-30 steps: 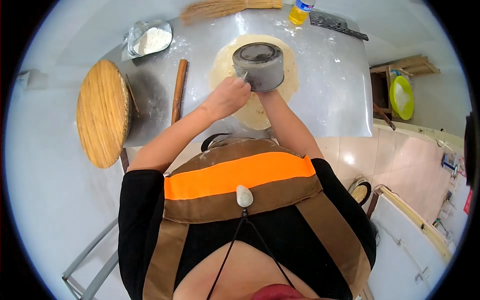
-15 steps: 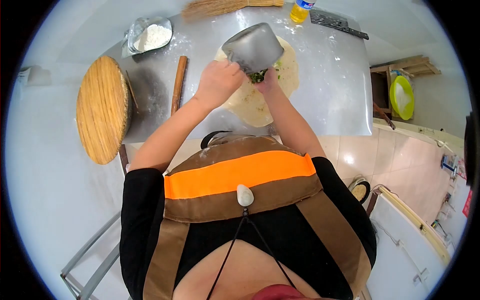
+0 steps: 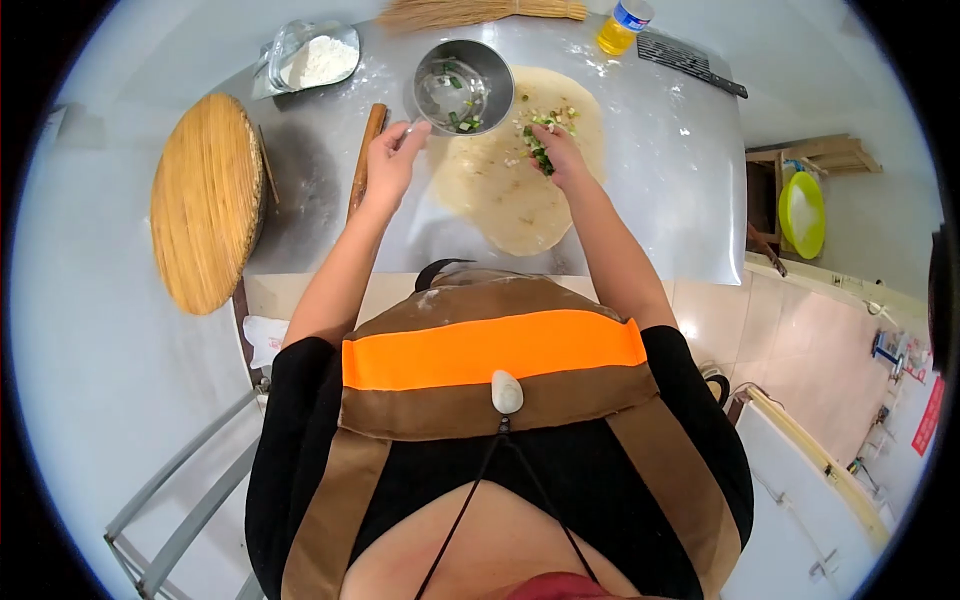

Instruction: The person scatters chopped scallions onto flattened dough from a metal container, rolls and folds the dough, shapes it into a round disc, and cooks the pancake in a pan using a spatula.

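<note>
A metal pot (image 3: 505,88) is held over the left part of a flat, oval sheet of dough (image 3: 500,205). My left hand (image 3: 393,165) is closed at its near-left edge, thumb uppermost; the exact grip point is partly hidden. Some chopped scallion pieces cling inside the pot, whose mouth faces up. My right hand (image 3: 562,158) is over the dough with its fingers curled round chopped scallions (image 3: 537,150). More green and white bits lie on the dough just beyond those fingers.
A wooden rolling pin (image 3: 367,155) lies left of the dough, beside a round wooden lid (image 3: 205,205). Flour in a scoop (image 3: 320,62), a straw brush (image 3: 450,12), a bottle of yellow oil (image 3: 622,30) and a dark cleaver (image 3: 680,62) line the back of the metal table (image 3: 680,180).
The pot has gone from tipped over the dough to mouth up, moving left with my left hand. My right hand has come out from under it to the right, with scallions in its fingers.
</note>
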`<state>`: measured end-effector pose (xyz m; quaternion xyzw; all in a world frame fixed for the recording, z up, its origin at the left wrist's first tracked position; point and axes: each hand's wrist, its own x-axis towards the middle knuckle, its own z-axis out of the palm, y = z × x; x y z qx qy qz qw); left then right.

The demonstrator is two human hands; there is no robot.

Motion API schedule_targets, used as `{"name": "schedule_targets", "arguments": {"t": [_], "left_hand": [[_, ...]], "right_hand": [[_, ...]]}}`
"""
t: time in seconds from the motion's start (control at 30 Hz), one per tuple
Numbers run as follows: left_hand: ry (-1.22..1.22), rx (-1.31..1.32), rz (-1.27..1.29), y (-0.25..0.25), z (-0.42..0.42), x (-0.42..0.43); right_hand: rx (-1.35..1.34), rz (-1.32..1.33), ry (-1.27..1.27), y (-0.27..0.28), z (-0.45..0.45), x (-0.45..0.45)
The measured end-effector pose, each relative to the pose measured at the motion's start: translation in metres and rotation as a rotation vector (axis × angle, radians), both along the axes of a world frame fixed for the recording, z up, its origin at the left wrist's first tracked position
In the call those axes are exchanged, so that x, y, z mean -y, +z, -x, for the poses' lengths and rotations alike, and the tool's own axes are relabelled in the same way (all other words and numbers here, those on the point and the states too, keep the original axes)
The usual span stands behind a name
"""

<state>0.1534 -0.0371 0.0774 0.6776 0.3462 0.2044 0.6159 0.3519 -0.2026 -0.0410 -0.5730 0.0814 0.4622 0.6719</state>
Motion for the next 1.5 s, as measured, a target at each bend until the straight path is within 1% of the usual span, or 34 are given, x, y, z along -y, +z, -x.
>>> {"name": "schedule_targets", "arguments": {"t": [0.07, 0.1, 0.13, 0.2, 0.23, 0.3, 0.43, 0.5, 0.53, 0.6, 0.63, 0.7, 0.73, 0.8, 0.83, 0.9, 0.93, 1.0, 1.03, 1.1, 1.23, 1.3, 1.33, 1.4, 1.43, 1.5], "left_hand": [[-0.011, 0.005, -0.005, -0.011, 0.012, -0.007], [-0.029, 0.011, -0.006, -0.015, 0.017, -0.008], [-0.023, 0.01, -0.004, -0.019, 0.021, -0.008], [0.037, 0.13, 0.003, -0.025, 0.026, -0.005], [0.041, 0.132, 0.009, -0.026, 0.028, -0.007], [0.099, 0.115, 0.082, -0.023, 0.039, -0.01], [0.199, 0.14, 0.146, -0.014, 0.052, -0.008], [0.225, 0.162, 0.161, -0.018, 0.059, -0.009], [0.248, 0.187, 0.17, -0.019, 0.062, -0.01], [0.262, 0.2, 0.174, -0.021, 0.067, -0.01], [0.256, 0.205, 0.174, -0.022, 0.071, -0.011], [0.259, 0.207, 0.178, -0.021, 0.076, -0.011], [0.276, 0.202, 0.175, -0.019, 0.078, -0.009], [0.301, 0.193, 0.176, -0.021, 0.084, -0.006], [0.304, 0.197, 0.192, -0.023, 0.087, -0.007], [0.309, 0.2, 0.206, -0.025, 0.09, -0.007], [0.316, 0.195, 0.206, -0.025, 0.091, -0.007], [0.324, 0.185, 0.211, -0.027, 0.095, -0.005], [0.325, 0.192, 0.219, -0.029, 0.095, -0.004], [0.33, 0.199, 0.227, -0.03, 0.097, -0.003], [0.328, 0.183, 0.243, -0.032, 0.098, 0.0], [0.323, 0.181, 0.233, -0.032, 0.099, 0.001], [0.325, 0.182, 0.228, -0.032, 0.099, 0.003], [0.323, 0.182, 0.226, -0.033, 0.099, 0.007], [0.319, 0.183, 0.23, -0.035, 0.099, 0.008], [0.313, 0.183, 0.237, -0.038, 0.099, 0.009]], "right_hand": [[0.213, 0.151, 0.164, 0.007, -0.003, -0.001], [0.278, 0.191, 0.192, 0.008, -0.002, -0.003], [0.277, 0.192, 0.199, 0.008, -0.001, -0.005], [0.311, 0.252, 0.14, 0.013, -0.004, -0.009], [0.313, 0.259, 0.145, 0.016, -0.007, -0.01], [0.162, 0.135, 0.172, 0.015, -0.008, -0.011], [0.188, 0.086, 0.268, 0.004, -0.014, -0.017], [0.45, 0.259, 0.402, 0.004, -0.015, -0.027], [0.449, 0.26, 0.405, 0.005, -0.015, -0.033], [0.584, 0.361, 0.523, 0.003, -0.014, -0.046], [0.582, 0.36, 0.526, -0.002, -0.013, -0.052], [0.86, 0.463, 0.754, -0.011, -0.007, -0.061], [0.858, 0.463, 0.764, 0.004, 0.002, -0.062], [0.615, 0.459, 0.807, 0.031, 0.018, -0.06], [0.614, 0.46, 0.816, 0.024, 0.021, -0.063], [0.965, 0.52, 0.884, 0.01, 0.029, -0.071], [0.963, 0.518, 0.887, 0.008, 0.033, -0.072], [1.139, 0.465, 0.9, 0.003, 0.044, -0.069], [1.136, 0.469, 0.905, 0.003, 0.047, -0.066], [0.955, 0.511, 0.991, -0.001, 0.051, -0.065], [1.04, 0.478, 0.971, -0.006, 0.056, -0.041], [1.168, 0.435, 0.932, -0.002, 0.062, -0.025], [1.166, 0.44, 0.933, 0.003, 0.066, -0.017], [1.074, 0.535, 0.973, 0.011, 0.071, -0.003], [1.072, 0.539, 0.973, 0.006, 0.07, 0.003], [1.108, 0.447, 1.013, -0.003, 0.069, 0.017]]}}
